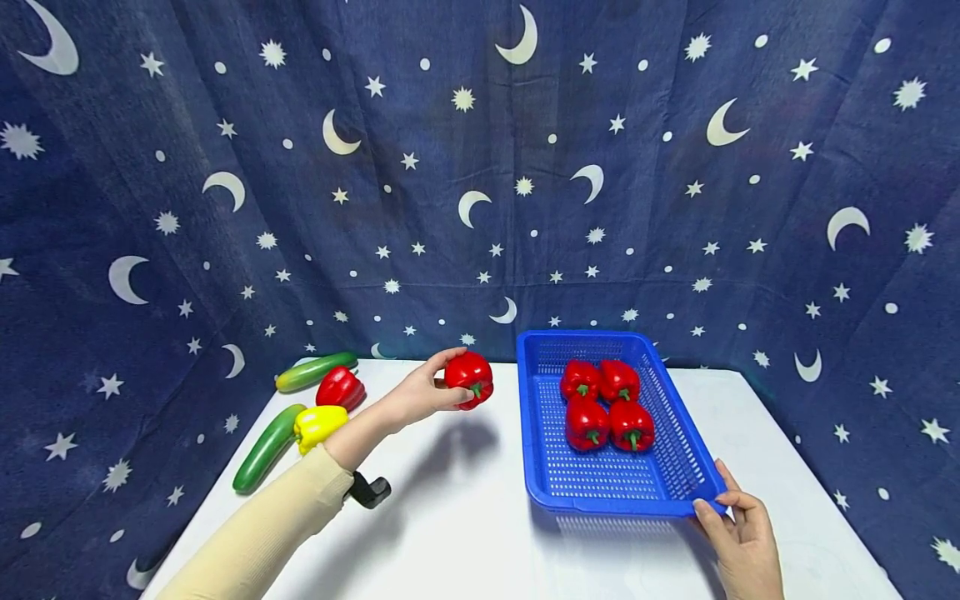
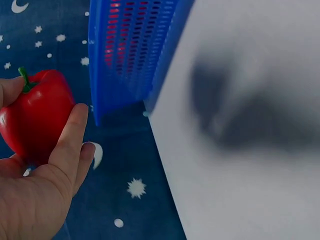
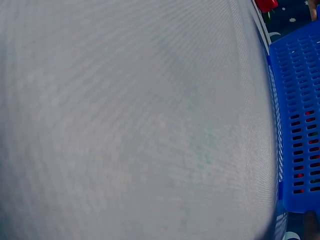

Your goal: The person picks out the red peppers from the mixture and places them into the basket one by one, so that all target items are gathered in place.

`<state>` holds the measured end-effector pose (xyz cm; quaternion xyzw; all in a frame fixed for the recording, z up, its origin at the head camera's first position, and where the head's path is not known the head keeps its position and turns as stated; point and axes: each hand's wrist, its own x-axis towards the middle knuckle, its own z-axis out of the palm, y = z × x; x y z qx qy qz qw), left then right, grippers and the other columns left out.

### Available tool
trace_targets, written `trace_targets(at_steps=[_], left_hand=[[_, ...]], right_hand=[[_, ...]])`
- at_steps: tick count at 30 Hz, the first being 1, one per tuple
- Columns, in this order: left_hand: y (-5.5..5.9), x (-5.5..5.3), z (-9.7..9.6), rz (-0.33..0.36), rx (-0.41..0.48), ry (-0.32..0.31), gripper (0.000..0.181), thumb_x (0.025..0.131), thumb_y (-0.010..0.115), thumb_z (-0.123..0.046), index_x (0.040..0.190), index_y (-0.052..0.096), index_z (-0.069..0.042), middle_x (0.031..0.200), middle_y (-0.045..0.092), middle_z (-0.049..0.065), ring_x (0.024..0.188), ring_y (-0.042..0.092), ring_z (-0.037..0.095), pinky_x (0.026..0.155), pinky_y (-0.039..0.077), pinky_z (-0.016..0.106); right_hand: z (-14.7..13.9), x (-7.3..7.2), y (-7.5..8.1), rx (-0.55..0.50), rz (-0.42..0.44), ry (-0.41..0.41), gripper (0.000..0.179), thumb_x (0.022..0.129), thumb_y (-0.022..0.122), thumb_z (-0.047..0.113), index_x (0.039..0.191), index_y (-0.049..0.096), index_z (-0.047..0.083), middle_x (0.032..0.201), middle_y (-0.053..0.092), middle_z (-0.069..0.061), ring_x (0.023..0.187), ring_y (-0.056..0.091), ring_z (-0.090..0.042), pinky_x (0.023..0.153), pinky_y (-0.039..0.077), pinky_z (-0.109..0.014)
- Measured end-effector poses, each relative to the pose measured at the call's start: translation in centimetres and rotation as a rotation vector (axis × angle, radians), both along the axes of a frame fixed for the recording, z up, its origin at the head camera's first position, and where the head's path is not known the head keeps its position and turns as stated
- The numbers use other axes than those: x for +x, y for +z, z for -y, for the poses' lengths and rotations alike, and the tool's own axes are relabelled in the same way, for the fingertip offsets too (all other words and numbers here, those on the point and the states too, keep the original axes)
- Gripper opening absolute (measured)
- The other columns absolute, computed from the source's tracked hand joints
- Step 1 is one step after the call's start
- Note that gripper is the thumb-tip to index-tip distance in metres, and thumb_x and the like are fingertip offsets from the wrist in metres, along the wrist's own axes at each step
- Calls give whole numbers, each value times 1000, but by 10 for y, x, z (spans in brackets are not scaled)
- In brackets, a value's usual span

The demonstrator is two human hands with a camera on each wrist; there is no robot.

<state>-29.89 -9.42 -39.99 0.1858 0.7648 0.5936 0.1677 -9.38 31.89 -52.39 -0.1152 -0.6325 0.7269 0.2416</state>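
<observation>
A red bell pepper (image 1: 471,379) with a green stem is held between the thumb and fingers of my left hand (image 1: 422,395), above the table and left of the basket. The left wrist view shows the same bell pepper (image 2: 42,115) off the table, apart from the basket wall (image 2: 122,75). My right hand (image 1: 742,533) grips the near right corner of the blue perforated basket (image 1: 600,504), thumb on the rim. Inside the basket several red bell peppers (image 1: 588,422) sit close together. Only a dark fingertip of the right hand appears in the right wrist view.
On the table's left side lie a yellow bell pepper (image 1: 318,425), another red bell pepper (image 1: 340,388) and two green cucumber-like vegetables, one nearer (image 1: 266,450) and one farther (image 1: 315,372). A blue curtain (image 1: 420,208) with moons and stars surrounds the white table (image 1: 465,533).
</observation>
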Motion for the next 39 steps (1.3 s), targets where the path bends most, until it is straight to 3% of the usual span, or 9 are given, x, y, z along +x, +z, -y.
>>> trace_targets(at_steps=[6,17,25,35,39], left_hand=[[8,1,-17,-44,-37,-38,78,87,78,-17,155,41,-20,140,54,16,118,62,32,90,58,41],[21,12,-52,-43,-42,-163,79,87,80,-21,156,40,-21,135,57,14,114,65,27,91,58,41],[21,17,-76,-37,-64,-220,82,86,84,-24,156,41,-22,128,61,6,108,68,20,89,59,38],[20,27,-108,-9,-39,-312,82,87,84,-19,157,40,-19,127,58,6,100,71,19,87,59,40],[19,32,-120,-38,-104,-320,80,86,85,-24,155,43,-23,128,57,2,99,69,15,84,59,31]], right_hand=[[-1,0,0,1,-5,7,29,99,64,0,119,43,-1,167,24,-14,111,58,0,83,56,-20],[1,0,1,13,57,1,32,100,65,6,122,42,2,168,22,-10,117,54,-5,84,55,-18],[0,0,1,13,56,10,32,100,65,6,122,42,2,169,22,-10,118,54,-4,85,55,-18],[0,0,1,5,39,15,31,100,65,5,120,41,2,168,22,-10,115,55,-4,84,55,-18],[0,0,1,10,38,18,31,100,65,6,120,41,2,168,22,-10,114,56,-3,84,56,-19]])
